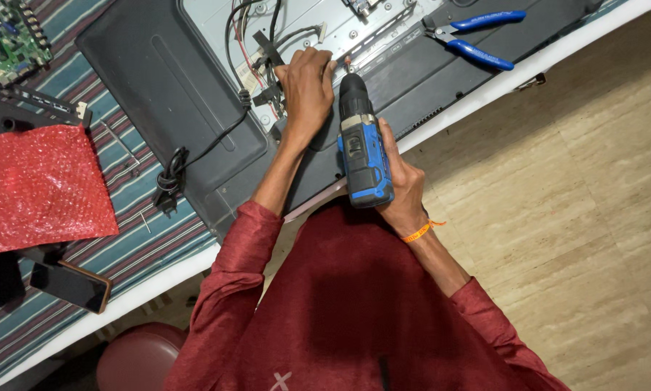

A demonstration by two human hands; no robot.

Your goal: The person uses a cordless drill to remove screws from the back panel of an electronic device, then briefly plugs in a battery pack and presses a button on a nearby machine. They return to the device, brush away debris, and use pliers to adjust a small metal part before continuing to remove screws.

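We keep blue-black cordless drill (361, 145) square in our clenched right hand (401, 192); left hand (307, 90), fingers curled, pins grey metal TV chassis (383, 40), upper centre.

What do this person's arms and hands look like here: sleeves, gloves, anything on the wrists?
Both hands are bare, with no gloves. The left hand and right hand come out of long dark red sleeves of a shirt in the same colour, pushed up so that the forearms show. The right wrist carries a thin orange thread band with a loose end sticking out. No watch or rings are visible.

matt plastic drill (361, 148), bare metal chassis (369, 29)
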